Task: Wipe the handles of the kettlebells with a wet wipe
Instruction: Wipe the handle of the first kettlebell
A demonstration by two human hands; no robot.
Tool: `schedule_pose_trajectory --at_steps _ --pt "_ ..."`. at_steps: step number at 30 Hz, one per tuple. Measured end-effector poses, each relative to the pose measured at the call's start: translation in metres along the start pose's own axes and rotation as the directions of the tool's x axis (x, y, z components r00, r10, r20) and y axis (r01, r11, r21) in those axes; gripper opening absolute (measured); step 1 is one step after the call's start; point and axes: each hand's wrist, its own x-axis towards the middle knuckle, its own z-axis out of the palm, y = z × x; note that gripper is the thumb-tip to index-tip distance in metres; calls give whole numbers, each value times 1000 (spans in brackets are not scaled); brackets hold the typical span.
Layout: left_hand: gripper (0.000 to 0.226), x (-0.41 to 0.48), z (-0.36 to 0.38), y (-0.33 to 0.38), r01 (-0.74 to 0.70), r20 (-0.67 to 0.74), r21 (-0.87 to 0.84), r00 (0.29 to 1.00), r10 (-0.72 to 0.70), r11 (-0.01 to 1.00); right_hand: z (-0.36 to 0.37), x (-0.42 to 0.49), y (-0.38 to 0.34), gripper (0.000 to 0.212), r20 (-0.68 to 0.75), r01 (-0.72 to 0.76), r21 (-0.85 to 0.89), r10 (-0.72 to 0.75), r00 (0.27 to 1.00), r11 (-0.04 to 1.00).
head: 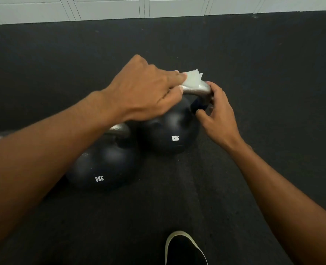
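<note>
L hand (143, 88) pressing wet wipe (193, 78) on 12KG kettlebell (169, 134) handle (200, 89), R hand (218, 113) gripping handle's side

One wide-angle camera on your head gives the only view: it looks forward and steeply down at the dark floor (254, 60). The floor's far edge meets the white panelled wall (108, 8) in a slightly slanted line across the top of the frame. Your forearms enter from the two lower corners, large and close to the lens. Your left hand (145, 90), pinching the wet wipe (193, 79), and your right hand (217, 119), gripping the handle of the 12KG kettlebell (164, 138), meet just above frame centre. The 8KG kettlebell (104, 165) lies nearer you, left of centre. Your shoe (183, 249) at the bottom edge sits almost beneath the camera.
</note>
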Motion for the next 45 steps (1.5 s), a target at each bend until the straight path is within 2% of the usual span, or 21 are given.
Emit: schedule_pose_trajectory --at_steps 3,7,11,18,20,23,26,31,35,37,39,40,42,43,45 --pt "71 -16 11 13 -23 -36 135 999 28 991 -2 0 -1 67 12 5 -4 -5 1000 1000" --pt "71 -21 21 29 19 -38 237 999 -10 971 -1 -1 -1 68 6 -1 -11 1 1000 1000" --pt "72 -3 20 43 12 -43 251 999 -1 968 0 0 1 68 2 6 11 -6 1000 1000" --pt "73 -20 22 59 184 -28 155 983 -182 971 -2 1 4 68 20 10 -13 -9 1000 1000" --pt "74 -32 25 69 311 -16 78 950 -310 947 -2 1 3 66 18 11 -17 -11 1000 1000" --pt "78 -40 25 86 537 12 -52 843 -537 842 -1 1 3 66 5 11 -17 -11 1000 1000" --pt "86 -41 30 114 648 113 -231 759 -641 726 -1 1 3 66 7 11 -25 -11 1000 1000" --pt "81 -17 32 136 669 195 -616 642 -742 416 -3 0 3 65 17 -1 -20 2 1000 1000" --pt "72 -15 27 139 532 122 -821 520 -846 208 -4 1 3 65 22 6 -31 -6 1000 999" --pt "63 -15 24 136 458 204 -888 466 -861 37 -3 1 3 66 23 4 -39 -4 1000 999" --pt "49 -13 20 132 282 324 -935 436 -840 -214 -2 0 2 67 13 3 -38 -2 1000 999" --pt "42 -12 18 130 124 378 -924 426 -822 -361 -2 1 2 67 7 5 -35 -5 1000 999" --pt "31 -12 13 125 -185 509 -752 447 -736 -633 -1 0 2 67 7 7 -32 -7 1000 999" --pt "36 -12 11 122 -306 564 -614 475 -675 -728 -2 0 2 68 9 8 -34 -8 1000 999" --pt "46 -13 9 114 -448 638 -381 506 -580 -809 -2 -1 2 68 14 12 -38 -12 1000 999"
